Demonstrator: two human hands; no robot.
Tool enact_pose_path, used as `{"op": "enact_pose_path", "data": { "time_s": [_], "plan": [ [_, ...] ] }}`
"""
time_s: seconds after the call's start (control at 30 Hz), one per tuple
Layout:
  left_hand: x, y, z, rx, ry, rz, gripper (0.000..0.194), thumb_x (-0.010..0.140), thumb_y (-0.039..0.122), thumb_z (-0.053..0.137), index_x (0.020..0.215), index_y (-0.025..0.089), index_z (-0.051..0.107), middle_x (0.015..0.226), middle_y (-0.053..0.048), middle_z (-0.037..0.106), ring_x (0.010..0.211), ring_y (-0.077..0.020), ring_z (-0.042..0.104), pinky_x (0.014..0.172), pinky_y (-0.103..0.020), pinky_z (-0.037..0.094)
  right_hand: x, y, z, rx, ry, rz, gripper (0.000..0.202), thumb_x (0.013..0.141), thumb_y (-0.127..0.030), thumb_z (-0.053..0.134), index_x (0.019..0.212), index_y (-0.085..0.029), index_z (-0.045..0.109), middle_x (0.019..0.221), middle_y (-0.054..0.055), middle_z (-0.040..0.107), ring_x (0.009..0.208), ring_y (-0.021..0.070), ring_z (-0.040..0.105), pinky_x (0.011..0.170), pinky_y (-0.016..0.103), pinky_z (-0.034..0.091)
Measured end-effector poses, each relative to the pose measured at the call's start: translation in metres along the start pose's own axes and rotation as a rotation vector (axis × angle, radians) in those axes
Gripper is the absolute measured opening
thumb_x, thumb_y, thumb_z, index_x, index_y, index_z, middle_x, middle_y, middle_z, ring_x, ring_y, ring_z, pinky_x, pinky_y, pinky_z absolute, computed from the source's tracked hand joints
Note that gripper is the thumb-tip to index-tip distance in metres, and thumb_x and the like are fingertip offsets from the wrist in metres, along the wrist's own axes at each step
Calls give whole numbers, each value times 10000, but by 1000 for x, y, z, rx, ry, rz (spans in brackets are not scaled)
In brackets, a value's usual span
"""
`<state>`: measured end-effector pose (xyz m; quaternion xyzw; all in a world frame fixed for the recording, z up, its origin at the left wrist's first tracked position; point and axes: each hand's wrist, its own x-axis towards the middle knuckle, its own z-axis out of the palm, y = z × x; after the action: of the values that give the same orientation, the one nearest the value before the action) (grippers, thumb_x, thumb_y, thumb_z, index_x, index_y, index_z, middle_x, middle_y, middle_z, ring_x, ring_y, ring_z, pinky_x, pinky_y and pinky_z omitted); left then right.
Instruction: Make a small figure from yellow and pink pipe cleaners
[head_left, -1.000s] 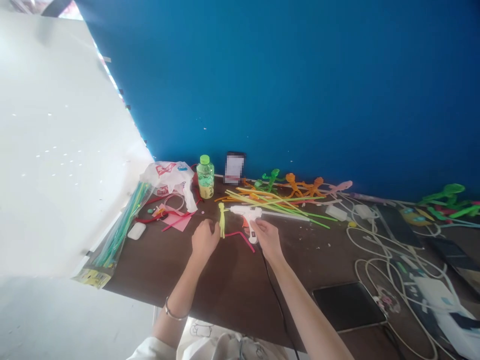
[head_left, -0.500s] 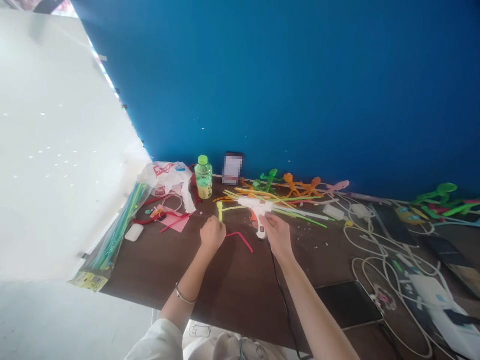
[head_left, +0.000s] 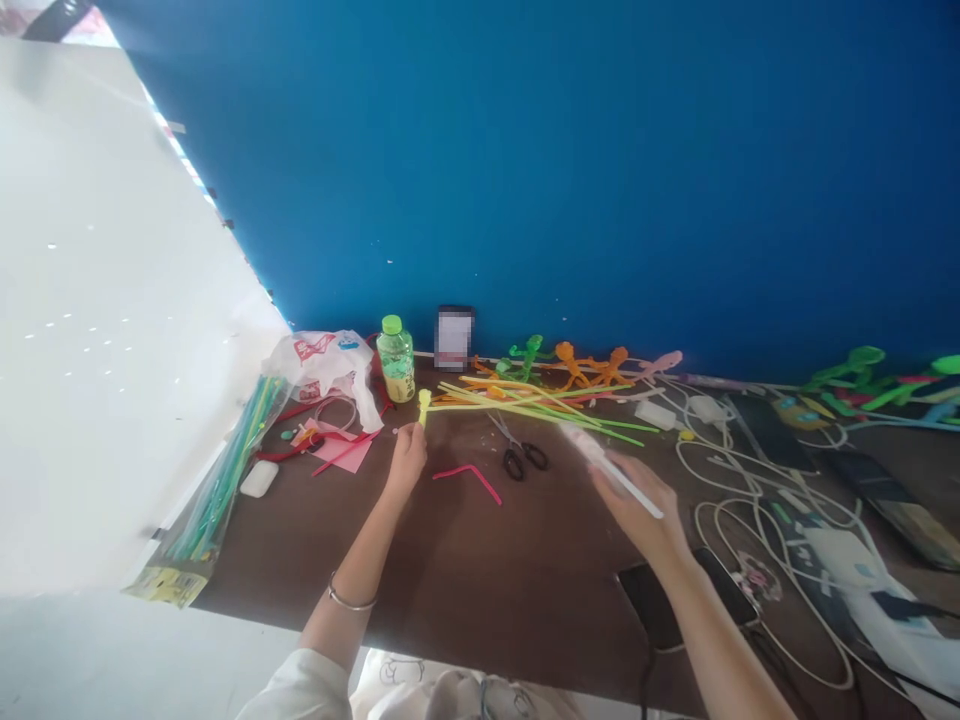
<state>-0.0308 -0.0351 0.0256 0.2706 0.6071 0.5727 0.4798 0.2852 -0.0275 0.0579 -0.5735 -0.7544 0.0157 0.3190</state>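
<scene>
My left hand [head_left: 408, 456] is closed around a small yellow pipe-cleaner figure [head_left: 424, 402], whose head pokes up above the fingers. On the right, my right hand [head_left: 637, 500] grips a white hot glue gun [head_left: 589, 445], with the white glue stick jutting back over the hand. Between the hands, scissors [head_left: 519, 448] with black handles lie on the dark table [head_left: 450, 560]. A bent red pipe cleaner [head_left: 472, 472] rests nearby. Beyond them is a loose pile of yellow, green and orange pipe cleaners [head_left: 525, 400].
A green-capped bottle [head_left: 396, 360] and a plastic bag [head_left: 326, 365] stand at the back left. Left of them lies a packet of green pipe cleaners [head_left: 225, 480]. Orange pipe-cleaner figures [head_left: 592, 366] line the wall. Tangled white cables [head_left: 750, 490] and a tablet [head_left: 651, 605] are at right.
My right hand has carried the glue gun right, away from the yellow figure, and turned it. The scissors now show fully. My left hand still holds the figure, slightly farther left in view.
</scene>
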Motion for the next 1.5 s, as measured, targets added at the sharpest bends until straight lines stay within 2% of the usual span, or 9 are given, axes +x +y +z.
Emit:
{"op": "enact_pose_path", "data": {
  "time_s": [0.13,0.27,0.33,0.43,0.53,0.63,0.77,1.0,1.5],
  "plan": [
    [8,0,1,-126,-73,-17,255,793,407,445,765,153,456,512,90,226,373,-27,214,375,-169,168,-11,53,-6,-185,-24,-59,280,815,-362,399,930,-172,570,854,131,636,813,261,592,737,376,465],
    [10,-5,4,-229,-171,-45,269,771,424,491,730,167,426,545,75,279,419,-30,280,410,-169,245,-17,71,2,-240,-161,-95,246,782,-259,412,915,-155,590,856,142,628,808,267,571,730,391,458],
    [9,-6,5,-308,-239,-71,284,751,426,531,723,174,403,591,58,354,472,-39,357,459,-180,312,-16,57,7,-233,-156,-63,213,754,-227,431,851,-170,612,861,133,627,800,267,564,740,408,448],
    [7,-8,6,-394,-330,-93,292,728,397,584,727,172,398,643,41,408,513,-43,400,487,-186,340,-16,2,24,-130,-54,5,196,782,-229,420,798,-187,610,861,116,621,823,253,554,768,406,438],
    [4,-10,6,-459,-387,-115,269,728,352,606,729,159,419,583,68,325,429,-12,277,413,-153,232,-19,-66,56,80,-188,-49,151,804,-253,442,799,-189,579,816,92,596,807,229,550,746,355,456],
    [2,-13,4,-470,-394,-153,253,743,360,592,755,152,449,550,84,241,402,-7,182,390,-151,166,-22,-106,89,88,-265,-24,101,789,-223,465,729,-185,537,779,97,556,753,237,533,696,361,458],
    [-3,-14,4,-435,-397,-147,275,744,406,575,807,160,471,535,91,202,395,-10,162,385,-152,143,-19,-110,101,162,-297,-16,183,823,-156,369,682,-201,478,716,74,550,682,221,533,636,343,442],
    [-11,-12,10,-380,-414,-137,328,734,473,556,762,167,440,520,90,249,385,-10,193,383,-158,155,-1,-125,95,480,-146,48,125,845,-252,420,860,-203,535,803,54,624,721,174,591,684,288,461],
    [-11,-15,11,-470,-542,-280,415,721,465,583,624,176,301,493,105,173,359,-2,143,367,-159,106,18,-148,119,559,23,19,134,840,-257,457,801,-195,569,736,46,614,656,147,569,619,266,475]
  ]
}}
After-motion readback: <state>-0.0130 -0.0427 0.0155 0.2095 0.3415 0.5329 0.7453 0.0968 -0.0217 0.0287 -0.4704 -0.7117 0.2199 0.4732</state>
